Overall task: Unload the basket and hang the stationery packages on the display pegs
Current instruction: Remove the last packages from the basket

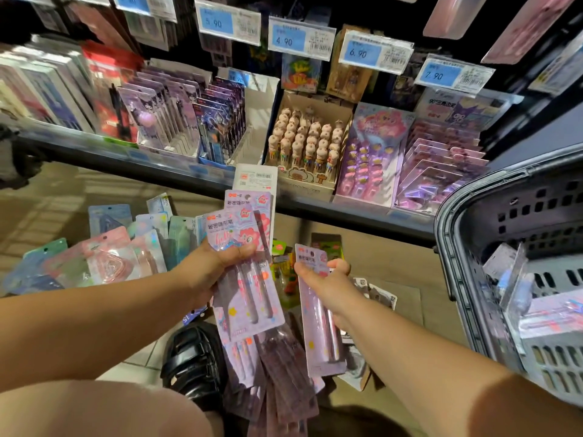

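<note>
1. Left hand (214, 274) is found clamped round a fanned stack of pink pen packages (239, 228), with the thumb laid across the front card. Further cards hang loosely below the grip.
2. Right hand (328, 282) is found pinching a single matching pen package (320, 335) near its top. It is held just beside the stack and apart from it.
3. A grey plastic basket (454, 216) is noted at the right, with several packages (511, 279) lying inside. Unloading is judged incomplete.
4. Other blister packs (107, 260) are spread on the floor at the left.
5. The step in hand is judged to be the gathering of like items before hanging. The single package is best laid face-forward onto the stack with the hang holes lined up, so that the lot can be slid onto one peg together.
6. Price tags (301, 37) are seen above the shelf. The pegs behind them are too dark to be made out, so the matching position should be confirmed first.
7. The loose lower cards should be squared up, as slippage is judged likely.
</note>
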Tool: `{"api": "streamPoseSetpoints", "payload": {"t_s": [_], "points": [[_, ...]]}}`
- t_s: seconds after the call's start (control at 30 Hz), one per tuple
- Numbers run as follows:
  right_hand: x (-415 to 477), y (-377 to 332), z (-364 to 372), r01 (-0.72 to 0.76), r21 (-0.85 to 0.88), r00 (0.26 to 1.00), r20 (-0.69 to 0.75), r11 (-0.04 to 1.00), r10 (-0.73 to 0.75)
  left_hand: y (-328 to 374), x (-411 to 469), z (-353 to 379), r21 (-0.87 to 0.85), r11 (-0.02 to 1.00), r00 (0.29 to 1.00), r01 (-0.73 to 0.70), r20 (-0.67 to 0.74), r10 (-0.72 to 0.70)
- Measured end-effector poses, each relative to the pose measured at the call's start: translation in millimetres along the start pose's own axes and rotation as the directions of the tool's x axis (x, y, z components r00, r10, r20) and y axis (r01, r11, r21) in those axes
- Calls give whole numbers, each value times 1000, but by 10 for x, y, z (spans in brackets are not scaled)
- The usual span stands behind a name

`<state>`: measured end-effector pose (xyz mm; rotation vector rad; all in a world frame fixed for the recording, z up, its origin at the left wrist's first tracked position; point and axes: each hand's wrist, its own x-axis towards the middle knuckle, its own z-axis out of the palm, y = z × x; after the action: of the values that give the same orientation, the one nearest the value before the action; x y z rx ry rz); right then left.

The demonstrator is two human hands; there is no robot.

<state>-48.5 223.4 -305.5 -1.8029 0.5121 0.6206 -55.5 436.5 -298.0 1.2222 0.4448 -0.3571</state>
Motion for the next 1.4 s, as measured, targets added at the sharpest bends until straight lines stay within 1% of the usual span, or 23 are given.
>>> {"api": "streamPoseSetpoints", "payload": {"t_s": [0.1,0.17,0.23,0.27,0.3,0.33,0.4,0.43,0.47,0.53,0.6,0.67,0.73,0.87,0.93,1.0,1.1,1.17,1.23,1.3,1.4], "points": [[66,110,100,-37,-37,997,71,999,40,2,-12,-41,6,1000,1000,4,16,-4],[85,124,132,-72,-116,993,89,991,83,-6,-24,-48,8,1000,999,14,44,-15],[103,93,125,-56,-179,995,68,982,69,-15,-37,-42,3,999,997,42,69,-43],[117,69,115,-18,-168,998,57,986,28,-8,-48,-24,6,998,994,65,88,-66],[128,33,104,21,-115,998,63,993,-14,-4,-55,-2,23,996,989,87,114,-89],[132,-23,96,57,-22,995,81,998,-55,8,-69,36,35,994,984,103,145,-107],[92,-195,76,67,207,985,140,976,-98,18,-117,121,20,991,974,133,185,-135],[86,-269,64,61,284,981,159,957,-110,19,-151,164,6,989,969,147,197,-146],[90,-334,54,71,318,979,162,946,-128,20,-178,199,18,989,964,147,219,-147],[102,-428,32,119,313,977,134,942,-168,-15,-177,224,63,992,958,112,258,-125],[113,-465,-1,139,302,980,93,943,-174,-52,-148,213,108,989,955,101,267,-127],[126,-469,-38,137,290,985,65,947,-162,-64,-135,202,97,987,952,128,268,-150],[112,-481,-68,137,313,987,41,940,-157,-44,-159,223,101,983,952,151,254,-172],[108,-501,-133,169,392,985,-40,905,-166,6,-163,230,107,985,976,139,153,-154],[134,-511,-204,206,404,978,-128,891,-168,15,-167,249,90,990,988,112,99,-121],[173,-505,-310,254,351,957,-226,901,-181,21,-168,270,80,992,993,98,51,-102],[176,-489,-412,318,153,919,-294,936,-264,47,-165,292,53,995,996,80,-31,-79],[116,-484,-394,361,32,901,-271,932,-340,50,-165,330,59,995,995,80,-58,-76],[45,-483,-311,393,-26,899,-201,919,-390,30,-154,370,96,992,996,81,-53,-77],[-9,-478,-212,413,-45,898,-146,909,-415,-10,-146,413,138,985,995,104,-22,-102],[-45,-475,-121,413,73,907,-124,908,-403,-26,-155,462,131,986,994,107,-16,-105]]}}
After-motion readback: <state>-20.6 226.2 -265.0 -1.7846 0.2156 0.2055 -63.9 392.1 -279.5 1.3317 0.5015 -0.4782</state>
